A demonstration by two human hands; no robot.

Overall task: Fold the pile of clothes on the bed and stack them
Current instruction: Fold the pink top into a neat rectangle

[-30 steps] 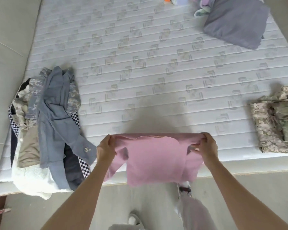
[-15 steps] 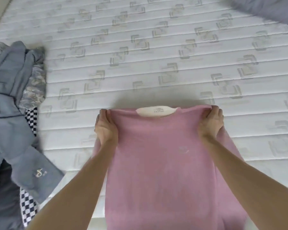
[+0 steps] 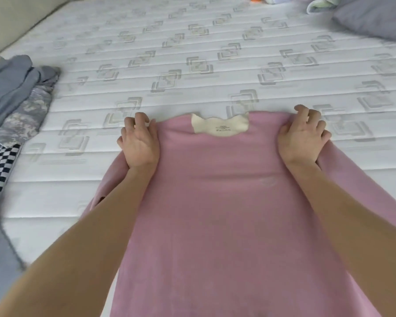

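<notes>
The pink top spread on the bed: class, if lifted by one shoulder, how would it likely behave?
Probably floppy: the pink top lies draped flat on the mattress, bunching under the left hand and right hand. Likely light, being thin fabric. It would hardly roll or tip, just sag.

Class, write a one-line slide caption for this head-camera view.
Left hand and right hand grip the shoulders of a pink top spread on the mattress.
</notes>
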